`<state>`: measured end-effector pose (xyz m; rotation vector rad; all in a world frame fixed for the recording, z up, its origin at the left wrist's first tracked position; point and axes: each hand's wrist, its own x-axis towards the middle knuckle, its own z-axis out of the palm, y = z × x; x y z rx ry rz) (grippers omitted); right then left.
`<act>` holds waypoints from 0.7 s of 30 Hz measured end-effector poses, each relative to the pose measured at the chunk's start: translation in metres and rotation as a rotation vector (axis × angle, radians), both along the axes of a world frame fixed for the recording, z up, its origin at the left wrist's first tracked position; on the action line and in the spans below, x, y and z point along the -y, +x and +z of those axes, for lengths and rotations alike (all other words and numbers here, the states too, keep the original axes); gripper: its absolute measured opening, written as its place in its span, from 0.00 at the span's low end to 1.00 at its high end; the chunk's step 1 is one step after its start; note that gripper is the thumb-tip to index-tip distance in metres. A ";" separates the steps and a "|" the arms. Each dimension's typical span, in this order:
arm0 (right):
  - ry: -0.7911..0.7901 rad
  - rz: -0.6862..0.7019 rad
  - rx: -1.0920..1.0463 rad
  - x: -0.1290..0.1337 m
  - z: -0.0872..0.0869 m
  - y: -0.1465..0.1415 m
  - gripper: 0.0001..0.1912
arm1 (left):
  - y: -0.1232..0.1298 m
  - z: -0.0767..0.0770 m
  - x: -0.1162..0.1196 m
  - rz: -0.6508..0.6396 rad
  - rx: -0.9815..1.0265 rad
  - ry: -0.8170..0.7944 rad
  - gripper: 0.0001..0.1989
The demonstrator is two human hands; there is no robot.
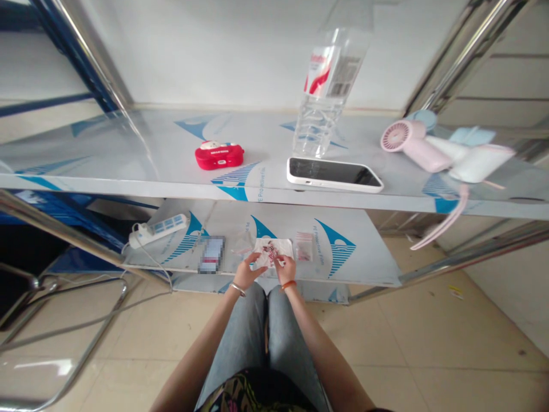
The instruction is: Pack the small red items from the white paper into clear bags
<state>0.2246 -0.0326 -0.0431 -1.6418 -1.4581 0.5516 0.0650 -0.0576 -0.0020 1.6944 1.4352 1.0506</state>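
Note:
On the lower shelf lies a white sheet (262, 245), perhaps paper or tissue, with a heap of small dark-red and whitish pieces (270, 250) on it. My left hand (249, 271) is at the sheet's near left edge, thumb and forefinger apart, nothing visible between them. My right hand (285, 271) is at the near right side of the heap, its fingertips pinched together; whatever they hold is too small to name. A clear plastic bag (242, 242) lies left of the sheet. To its right is a small zip bag (304, 246) with reddish contents.
A blurred-screen phone (211, 254) and a white power strip (158, 230) lie left on the lower shelf. The upper shelf (150, 166) overhangs it, bearing a red case (219, 157), a water bottle (321, 109), a white-cased phone (334, 174) and a pink handheld fan (418, 146).

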 end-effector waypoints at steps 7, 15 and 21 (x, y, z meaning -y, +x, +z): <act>-0.231 0.018 0.334 0.010 -0.029 -0.008 0.07 | -0.012 0.006 0.010 0.029 -0.062 0.037 0.24; -0.250 0.028 0.337 0.010 -0.032 -0.009 0.11 | -0.016 0.018 0.024 0.046 -0.189 0.044 0.25; -0.237 0.008 0.301 0.012 -0.028 -0.012 0.10 | -0.014 0.019 0.026 0.004 -0.243 0.039 0.27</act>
